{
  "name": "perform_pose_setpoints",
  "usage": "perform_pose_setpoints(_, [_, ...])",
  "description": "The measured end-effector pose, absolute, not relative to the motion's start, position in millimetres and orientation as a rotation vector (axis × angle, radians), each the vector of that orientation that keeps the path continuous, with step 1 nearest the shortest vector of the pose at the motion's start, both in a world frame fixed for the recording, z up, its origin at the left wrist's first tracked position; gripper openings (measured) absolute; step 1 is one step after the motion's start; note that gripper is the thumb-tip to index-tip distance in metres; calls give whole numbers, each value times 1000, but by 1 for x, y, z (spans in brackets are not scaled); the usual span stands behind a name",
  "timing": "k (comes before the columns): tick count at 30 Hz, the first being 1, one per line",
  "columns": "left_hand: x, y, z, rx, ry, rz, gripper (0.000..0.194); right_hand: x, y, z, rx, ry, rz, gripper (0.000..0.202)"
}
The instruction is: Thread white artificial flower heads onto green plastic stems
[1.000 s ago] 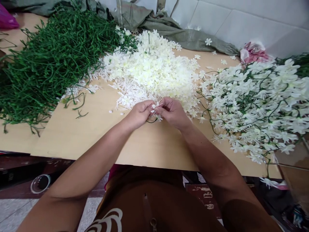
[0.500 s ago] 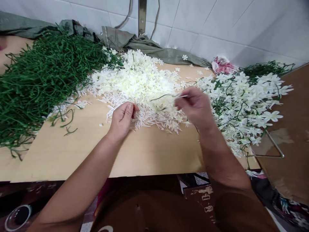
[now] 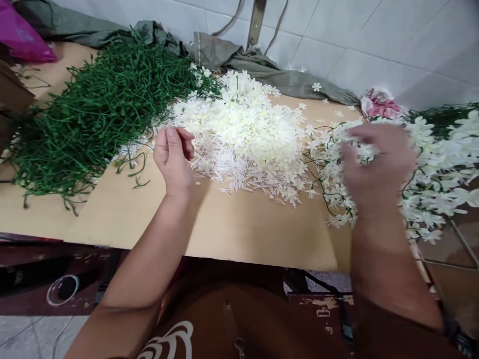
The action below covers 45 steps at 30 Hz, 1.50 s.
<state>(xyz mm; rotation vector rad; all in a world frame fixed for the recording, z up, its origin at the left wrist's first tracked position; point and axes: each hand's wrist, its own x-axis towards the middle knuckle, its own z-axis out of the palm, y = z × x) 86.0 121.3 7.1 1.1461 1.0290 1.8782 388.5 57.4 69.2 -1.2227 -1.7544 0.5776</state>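
Note:
My left hand (image 3: 174,157) hovers over the table between a big heap of green plastic stems (image 3: 101,99) and a pile of white artificial petals (image 3: 254,119). Its thumb lies against the curled fingers, and whatever they may hold is hidden. Over the bunch of white artificial flowers on green stems (image 3: 434,169) at the right is my right hand (image 3: 377,159), blurred by motion. A gap shows between its thumb and forefinger, and no flower can be seen in it. Thin white sticks (image 3: 232,167) lie along the near side of the petal pile.
Grey-green cloth (image 3: 269,75) runs along the tiled wall (image 3: 355,45) behind the piles. A pink and white cloth (image 3: 381,104) lies at the back right. At the far left is a magenta bag (image 3: 26,35). The brown table edge (image 3: 262,254) is close to my body.
My right hand has moved right to the finished flowers, and the dark stem it held no longer shows in it. My left hand has shifted towards the green stems. The view has turned left.

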Motion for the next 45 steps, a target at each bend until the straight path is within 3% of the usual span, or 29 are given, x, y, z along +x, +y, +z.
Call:
perform_pose_setpoints(2, [84,122,7,1119,1068,1890,44,335,70,37,-1251,-1906,120,7])
perform_pose_setpoints(7, [81,126,4,1026,1049,1968,49,220,100,1,-1291,-2393,232,19])
perform_pose_setpoints(12, [79,131,-2,1046,995,1973,47,191,122,-3,-1450,-2502,141,27])
perform_pose_setpoints(16, [77,124,0,1159,1065,1780,34,214,120,0,-1394,-2189,373,17])
perform_pose_setpoints(19, [78,110,4,1423,1193,1503,11,239,103,5,-1311,-1794,693,7])
perform_pose_setpoints(26, [90,81,9,1994,1129,809,13,253,59,-3,-1192,-1106,1270,41])
perform_pose_setpoints(31, [95,77,10,1936,1089,776,8,247,49,-9,-1168,-960,1331,47])
perform_pose_setpoints(35, [97,76,9,1930,1081,781,9,258,35,-9,-1221,-1088,1246,41])
perform_pose_setpoints(41, [100,80,6,1828,1324,841,7,300,18,-3,-1631,-1680,639,2])
perform_pose_setpoints(45, [105,85,-4,1740,1420,817,6,313,30,0,-1826,-1917,429,10])
